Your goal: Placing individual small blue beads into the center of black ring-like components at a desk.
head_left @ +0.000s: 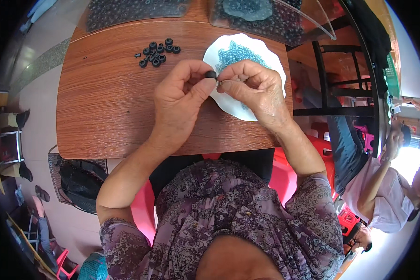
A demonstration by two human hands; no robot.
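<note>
Over the front of the white scalloped plate (277, 70), my two hands meet fingertip to fingertip. My left hand (177, 93) is closed, its thumb and forefinger gripping a small black wheel-like part (211, 74). Pressed up against that part, my right hand (261, 91) pinches something tiny at its fingertips, too small to make out. Small clear bluish pieces (238, 53) are heaped on the plate. Left of the plate, a loose cluster of similar black parts (154, 58) lies on the wood-grain table (102, 107).
Two translucent bins, one on the left (135, 10) and one on the right (266, 23), stand at the table's far edge with many small parts. A black metal frame (345, 112) is at the right. Another person (382, 196) sits beyond it. A black bag (81, 182) is at lower left.
</note>
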